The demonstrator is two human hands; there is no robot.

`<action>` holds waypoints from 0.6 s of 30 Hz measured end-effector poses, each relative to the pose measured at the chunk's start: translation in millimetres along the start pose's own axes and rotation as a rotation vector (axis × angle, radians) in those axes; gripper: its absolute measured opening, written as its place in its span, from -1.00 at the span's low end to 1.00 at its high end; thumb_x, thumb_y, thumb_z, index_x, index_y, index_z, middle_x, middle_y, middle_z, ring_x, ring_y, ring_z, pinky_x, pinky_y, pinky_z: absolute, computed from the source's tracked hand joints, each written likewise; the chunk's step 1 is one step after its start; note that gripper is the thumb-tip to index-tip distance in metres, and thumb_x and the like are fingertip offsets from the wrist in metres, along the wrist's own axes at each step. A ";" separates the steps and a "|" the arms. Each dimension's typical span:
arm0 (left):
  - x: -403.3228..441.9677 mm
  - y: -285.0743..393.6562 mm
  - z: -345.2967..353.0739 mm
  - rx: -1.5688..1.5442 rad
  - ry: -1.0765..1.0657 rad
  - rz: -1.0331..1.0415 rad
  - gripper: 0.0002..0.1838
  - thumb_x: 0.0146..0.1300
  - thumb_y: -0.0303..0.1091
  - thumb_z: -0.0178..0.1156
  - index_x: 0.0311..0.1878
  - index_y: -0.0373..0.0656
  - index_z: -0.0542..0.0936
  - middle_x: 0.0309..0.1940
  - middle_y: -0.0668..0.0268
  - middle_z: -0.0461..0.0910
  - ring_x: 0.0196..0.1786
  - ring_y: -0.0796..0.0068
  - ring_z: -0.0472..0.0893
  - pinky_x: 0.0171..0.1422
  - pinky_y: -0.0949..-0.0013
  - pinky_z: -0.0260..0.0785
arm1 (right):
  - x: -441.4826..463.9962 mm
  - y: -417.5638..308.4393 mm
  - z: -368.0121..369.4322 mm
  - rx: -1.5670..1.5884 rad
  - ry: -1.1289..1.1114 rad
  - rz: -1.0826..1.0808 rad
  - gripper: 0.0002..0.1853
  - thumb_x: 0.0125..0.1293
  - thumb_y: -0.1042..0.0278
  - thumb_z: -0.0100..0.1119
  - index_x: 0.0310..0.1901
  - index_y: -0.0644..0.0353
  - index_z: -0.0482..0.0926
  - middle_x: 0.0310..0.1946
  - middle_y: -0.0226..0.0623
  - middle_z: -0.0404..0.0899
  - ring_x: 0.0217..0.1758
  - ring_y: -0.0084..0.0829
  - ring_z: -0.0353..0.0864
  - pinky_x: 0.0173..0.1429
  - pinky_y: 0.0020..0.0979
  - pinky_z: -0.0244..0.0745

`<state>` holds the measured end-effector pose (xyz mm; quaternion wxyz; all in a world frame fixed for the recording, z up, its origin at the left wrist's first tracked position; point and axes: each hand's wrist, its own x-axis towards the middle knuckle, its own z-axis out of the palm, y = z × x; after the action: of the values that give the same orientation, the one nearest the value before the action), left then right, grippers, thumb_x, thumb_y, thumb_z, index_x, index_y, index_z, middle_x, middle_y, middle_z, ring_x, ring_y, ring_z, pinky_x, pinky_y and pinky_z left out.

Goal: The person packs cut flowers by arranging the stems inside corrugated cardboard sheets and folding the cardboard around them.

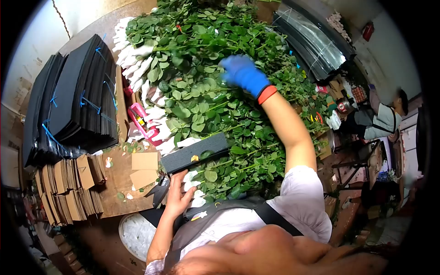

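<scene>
A large pile of leafy green rose stems covers the bench, with white-wrapped heads along its left side. My right hand, in a blue glove with an orange cuff, is over the upper part of the pile. Motion blurs its fingers, so their grip cannot be made out. At the near end of the pile, a dark ribbed strip lies across stems and white heads. My bare left hand is just below the strip's left end, fingers stretched and thumb apart, beside several white heads.
Stacks of black sheets tied with blue string stand at left. Brown cardboard pieces are stacked below them. A pink tool lies beside the heads. Clear wrapped bundles sit at upper right. Another person is at far right.
</scene>
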<state>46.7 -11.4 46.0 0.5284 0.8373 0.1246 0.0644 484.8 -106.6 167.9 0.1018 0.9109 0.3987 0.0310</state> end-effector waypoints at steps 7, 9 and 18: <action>-0.1 -3.0 0.8 -0.015 0.001 0.035 -0.31 0.28 -0.36 0.37 0.44 -0.22 0.35 0.24 0.09 0.39 0.29 0.19 0.44 0.41 0.25 0.29 | -44.7 -24.9 55.2 0.138 0.337 -0.063 -0.77 0.33 0.31 0.16 0.00 -0.02 0.67 -0.13 -0.30 0.72 -0.10 -0.15 0.71 0.02 -0.12 0.58; -0.5 -2.4 1.6 -0.017 0.010 0.038 -0.31 0.28 -0.35 0.37 0.44 -0.21 0.36 0.24 0.09 0.41 0.29 0.17 0.44 0.41 0.24 0.29 | -82.4 -32.0 21.6 0.210 0.918 -0.200 -0.66 0.28 0.41 0.20 0.09 -0.04 0.64 -0.11 -0.35 0.70 -0.10 -0.20 0.69 0.03 -0.20 0.59; -1.4 -7.9 4.2 0.010 0.053 0.097 -0.33 0.25 -0.36 0.38 0.41 -0.24 0.37 0.23 0.07 0.43 0.28 0.12 0.47 0.37 0.20 0.35 | -157.9 83.1 87.7 0.282 0.671 -0.077 -0.59 0.23 0.51 0.25 0.12 -0.03 0.64 -0.01 -0.26 0.70 0.05 -0.11 0.67 0.17 -0.20 0.57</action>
<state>45.2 -12.2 37.1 0.5169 0.8430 0.0985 0.1115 449.3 -291.4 103.6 -0.1602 0.8396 0.4440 0.2689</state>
